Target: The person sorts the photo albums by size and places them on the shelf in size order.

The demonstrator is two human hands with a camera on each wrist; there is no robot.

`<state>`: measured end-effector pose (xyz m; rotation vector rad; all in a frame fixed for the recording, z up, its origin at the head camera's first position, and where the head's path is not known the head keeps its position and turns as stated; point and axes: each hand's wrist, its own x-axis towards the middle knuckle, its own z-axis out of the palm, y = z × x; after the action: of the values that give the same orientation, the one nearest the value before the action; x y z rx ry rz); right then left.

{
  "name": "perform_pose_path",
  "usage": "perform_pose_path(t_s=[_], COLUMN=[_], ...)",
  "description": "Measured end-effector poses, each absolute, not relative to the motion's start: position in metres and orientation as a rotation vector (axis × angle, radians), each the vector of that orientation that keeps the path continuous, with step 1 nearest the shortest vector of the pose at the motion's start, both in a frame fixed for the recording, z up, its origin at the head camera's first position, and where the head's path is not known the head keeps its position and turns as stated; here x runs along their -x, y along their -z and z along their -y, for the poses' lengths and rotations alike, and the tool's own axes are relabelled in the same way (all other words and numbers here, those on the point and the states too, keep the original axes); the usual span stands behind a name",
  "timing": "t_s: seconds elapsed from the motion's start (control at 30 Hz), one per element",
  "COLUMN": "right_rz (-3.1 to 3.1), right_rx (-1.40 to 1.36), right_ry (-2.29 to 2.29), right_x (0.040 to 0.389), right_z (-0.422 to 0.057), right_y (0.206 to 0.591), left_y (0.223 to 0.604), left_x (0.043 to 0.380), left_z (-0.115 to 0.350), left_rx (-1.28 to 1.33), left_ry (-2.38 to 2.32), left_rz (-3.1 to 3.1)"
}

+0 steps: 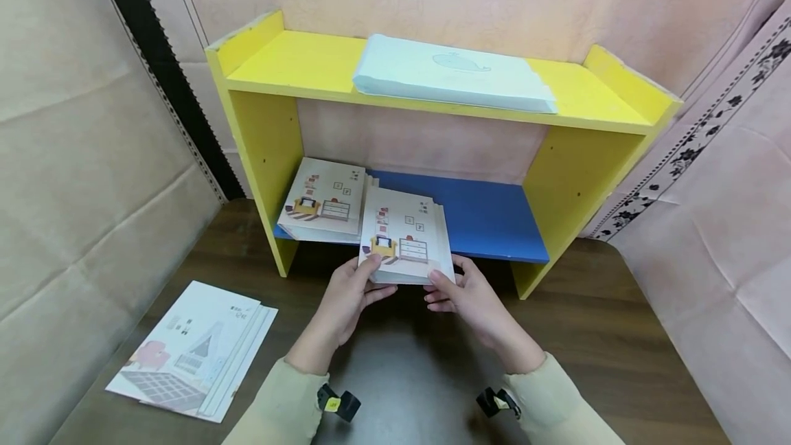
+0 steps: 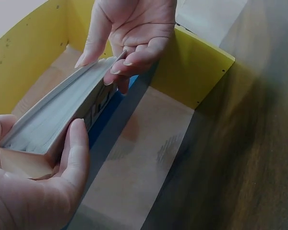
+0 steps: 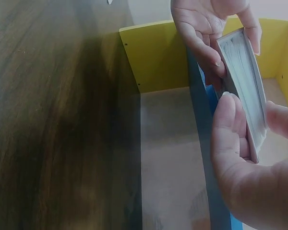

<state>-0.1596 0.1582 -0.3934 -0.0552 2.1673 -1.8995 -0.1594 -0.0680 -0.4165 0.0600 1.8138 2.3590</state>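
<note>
Yellow bookshelf [image 1: 262, 136] as reference: blue board [image 1: 494, 218] inside, pale-blue pack [image 1: 454, 77] on top, white books [image 1: 191, 356] in front of its left end, matching stack [image 1: 327, 198] on the board's left. Held books [image 1: 408, 235] are at the bookshelf's front; left hand [image 1: 352, 294] and right hand [image 1: 472, 297] pinch them, thumbs above, fingers beneath. Step looks like two-handed positioning; next move probably needs an even grip. Can't tell book count or board contact; sleeves [image 1: 278, 400] cut off.
</note>
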Motion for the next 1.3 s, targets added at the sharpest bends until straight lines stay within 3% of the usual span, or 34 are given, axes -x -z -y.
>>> perform_pose_path(t_s=[0.47, 1.3], right_rz=[-2.151, -2.279], right_rx=[-0.023, -0.174], right_ry=[1.951, 2.018], right_x=[0.165, 0.181], right_z=[-0.157, -0.139], right_y=[0.401, 0.401], left_y=[0.424, 0.420], left_x=[0.160, 0.193], left_z=[0.068, 0.069], left_rx=[-0.121, 0.208], left_ry=[-2.409, -2.368], left_rz=[-1.701, -1.989])
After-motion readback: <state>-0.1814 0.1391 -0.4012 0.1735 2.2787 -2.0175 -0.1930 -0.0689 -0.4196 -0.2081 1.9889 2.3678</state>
